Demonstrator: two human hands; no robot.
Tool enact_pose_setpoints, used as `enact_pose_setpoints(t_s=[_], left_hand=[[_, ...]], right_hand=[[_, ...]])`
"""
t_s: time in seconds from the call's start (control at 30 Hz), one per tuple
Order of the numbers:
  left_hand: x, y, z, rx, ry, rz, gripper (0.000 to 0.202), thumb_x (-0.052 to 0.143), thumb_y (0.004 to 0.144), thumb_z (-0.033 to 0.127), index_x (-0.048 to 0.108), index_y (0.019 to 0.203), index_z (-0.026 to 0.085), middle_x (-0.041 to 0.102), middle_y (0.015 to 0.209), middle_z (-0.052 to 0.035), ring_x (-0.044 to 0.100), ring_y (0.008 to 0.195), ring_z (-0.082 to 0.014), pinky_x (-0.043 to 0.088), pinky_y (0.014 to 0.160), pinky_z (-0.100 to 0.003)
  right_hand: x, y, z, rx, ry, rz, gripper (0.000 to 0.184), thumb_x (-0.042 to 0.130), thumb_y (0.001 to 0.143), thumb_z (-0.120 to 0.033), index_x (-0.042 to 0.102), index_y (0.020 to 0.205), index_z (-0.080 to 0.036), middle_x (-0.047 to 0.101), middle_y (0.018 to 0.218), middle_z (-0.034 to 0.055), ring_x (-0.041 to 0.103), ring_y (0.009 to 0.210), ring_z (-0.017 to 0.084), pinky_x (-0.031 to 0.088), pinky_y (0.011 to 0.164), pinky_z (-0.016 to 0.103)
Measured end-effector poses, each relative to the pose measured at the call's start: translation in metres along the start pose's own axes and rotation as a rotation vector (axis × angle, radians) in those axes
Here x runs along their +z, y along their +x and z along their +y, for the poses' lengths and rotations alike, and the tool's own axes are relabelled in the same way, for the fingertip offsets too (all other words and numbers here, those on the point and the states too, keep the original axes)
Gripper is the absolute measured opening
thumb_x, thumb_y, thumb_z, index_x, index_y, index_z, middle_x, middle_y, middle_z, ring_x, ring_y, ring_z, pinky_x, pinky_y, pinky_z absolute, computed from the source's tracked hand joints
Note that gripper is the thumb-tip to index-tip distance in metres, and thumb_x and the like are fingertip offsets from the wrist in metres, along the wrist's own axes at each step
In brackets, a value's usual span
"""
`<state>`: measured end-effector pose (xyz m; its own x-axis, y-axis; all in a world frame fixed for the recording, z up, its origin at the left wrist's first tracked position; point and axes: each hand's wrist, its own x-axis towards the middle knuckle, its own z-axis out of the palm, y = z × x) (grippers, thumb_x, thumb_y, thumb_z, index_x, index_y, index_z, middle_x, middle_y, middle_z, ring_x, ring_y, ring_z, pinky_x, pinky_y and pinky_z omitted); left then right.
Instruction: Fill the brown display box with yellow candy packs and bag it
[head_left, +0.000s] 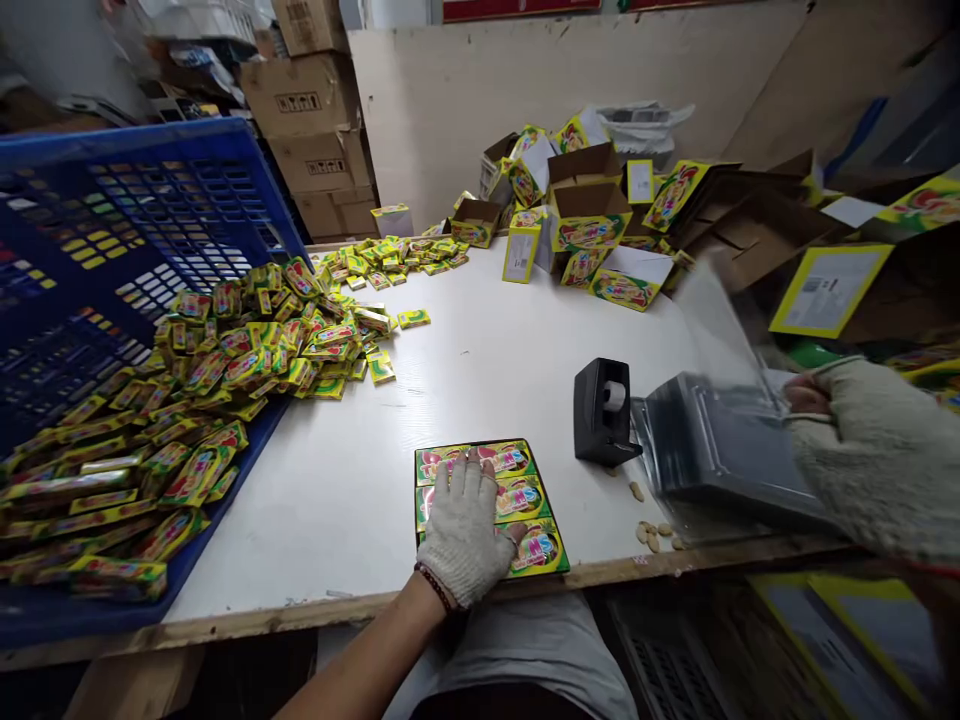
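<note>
Yellow boxes [538, 552] sit in rows near the front edge of the table [480, 385] beneath a gloved left hand [465, 530], palm flat and fingers spread, while the gloved right hand [844, 430] pinches a blurred clear cover [716, 315] by the plastic stack [720, 435], right of the dispenser [592, 415].

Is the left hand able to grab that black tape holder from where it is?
Probably yes: the left hand rests on the yellow boxes, and the black tape holder stands close by, with just white table between.
</note>
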<state>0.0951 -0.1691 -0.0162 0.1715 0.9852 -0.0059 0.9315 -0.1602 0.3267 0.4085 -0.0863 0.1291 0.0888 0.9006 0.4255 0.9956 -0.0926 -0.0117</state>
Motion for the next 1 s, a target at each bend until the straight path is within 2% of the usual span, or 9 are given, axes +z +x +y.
enact_pose_setpoints(t_s=[0.07, 0.17, 0.27, 0.3, 0.37, 0.47, 0.6, 0.87, 1.0], left_hand=[[-0.001, -0.004, 0.000, -0.013, -0.188, 0.084, 0.070, 0.062, 0.088, 0.046, 0.051, 0.145, 0.007, 0.048, 0.152, -0.0219, 0.036, 0.147, -0.0391, 0.021, 0.125, -0.060], [-0.014, -0.010, 0.013, -0.073, -0.795, 0.182, 0.063, 0.057, 0.093, 0.041, 0.047, 0.149, 0.014, 0.045, 0.156, -0.0170, 0.039, 0.147, -0.0308, 0.029, 0.124, -0.051], [-0.034, -0.011, 0.031, -0.136, -1.500, 0.172, 0.065, 0.059, 0.093, 0.048, 0.045, 0.151, 0.021, 0.045, 0.157, -0.0131, 0.046, 0.143, -0.0276, 0.038, 0.120, -0.045], [-0.040, -0.011, 0.035, -0.167, -1.666, 0.170, 0.064, 0.062, 0.092, 0.050, 0.049, 0.148, 0.023, 0.048, 0.155, -0.0127, 0.049, 0.141, -0.0279, 0.040, 0.119, -0.044], [-0.050, -0.012, 0.039, -0.229, -1.858, 0.170, 0.063, 0.070, 0.086, 0.053, 0.059, 0.139, 0.022, 0.055, 0.148, -0.0136, 0.054, 0.135, -0.0293, 0.042, 0.116, -0.046], [-0.059, -0.015, 0.035, -0.260, -1.937, 0.148, 0.064, 0.080, 0.077, 0.053, 0.067, 0.130, 0.019, 0.064, 0.136, -0.0152, 0.060, 0.127, -0.0304, 0.044, 0.113, -0.048], [-0.060, -0.021, 0.030, -0.259, -1.929, 0.110, 0.063, 0.081, 0.076, 0.053, 0.069, 0.125, 0.017, 0.068, 0.129, -0.0150, 0.062, 0.123, -0.0309, 0.045, 0.112, -0.050], [-0.055, -0.022, 0.033, -0.185, -1.803, 0.096, 0.056, 0.071, 0.086, 0.051, 0.067, 0.130, 0.017, 0.067, 0.131, -0.0148, 0.060, 0.126, -0.0307, 0.045, 0.113, -0.047], [-0.054, -0.022, 0.032, -0.161, -1.737, 0.105, 0.051, 0.068, 0.090, 0.049, 0.067, 0.131, 0.019, 0.066, 0.134, -0.0128, 0.055, 0.133, -0.0304, 0.041, 0.117, -0.047]], right_hand=[[-0.015, -0.005, -0.025, -0.172, 0.138, 0.053, 0.010, 0.037, 0.080, -0.033, 0.045, 0.085, -0.027, 0.057, 0.073, 0.0091, 0.057, 0.067, 0.029, 0.042, 0.063, 0.041], [-0.014, -0.024, -0.079, -0.403, 0.351, -0.020, 0.011, 0.041, 0.078, -0.030, 0.051, 0.081, -0.026, 0.062, 0.069, 0.0089, 0.056, 0.062, 0.026, 0.043, 0.063, 0.040], [0.002, -0.049, -0.132, -0.574, 0.662, -0.253, 0.013, 0.045, 0.080, -0.027, 0.058, 0.080, -0.024, 0.066, 0.072, 0.0077, 0.060, 0.066, 0.023, 0.047, 0.066, 0.036], [0.007, -0.055, -0.145, -0.591, 0.787, -0.346, 0.016, 0.045, 0.082, -0.028, 0.061, 0.082, -0.023, 0.068, 0.076, 0.0075, 0.062, 0.071, 0.022, 0.049, 0.070, 0.035], [0.015, -0.062, -0.162, -0.565, 1.002, -0.560, 0.021, 0.047, 0.087, -0.031, 0.065, 0.084, -0.022, 0.071, 0.084, 0.0066, 0.065, 0.079, 0.021, 0.052, 0.075, 0.033], [0.021, -0.059, -0.168, -0.473, 1.161, -0.857, 0.023, 0.055, 0.085, -0.037, 0.068, 0.078, -0.020, 0.070, 0.080, 0.0035, 0.063, 0.077, 0.018, 0.052, 0.073, 0.029], [0.023, -0.051, -0.161, -0.377, 1.250, -1.039, 0.028, 0.061, 0.081, -0.043, 0.069, 0.075, -0.018, 0.067, 0.078, 0.0020, 0.059, 0.075, 0.016, 0.049, 0.070, 0.027], [0.014, -0.055, -0.156, -0.335, 1.164, -0.950, 0.038, 0.059, 0.082, -0.052, 0.056, 0.062, -0.020, 0.050, 0.063, -0.0018, 0.041, 0.059, 0.012, 0.039, 0.054, 0.024], [0.012, -0.056, -0.156, -0.324, 1.197, -0.937, 0.037, 0.057, 0.083, -0.053, 0.059, 0.067, -0.020, 0.050, 0.063, -0.0020, 0.041, 0.058, 0.011, 0.037, 0.051, 0.023]])
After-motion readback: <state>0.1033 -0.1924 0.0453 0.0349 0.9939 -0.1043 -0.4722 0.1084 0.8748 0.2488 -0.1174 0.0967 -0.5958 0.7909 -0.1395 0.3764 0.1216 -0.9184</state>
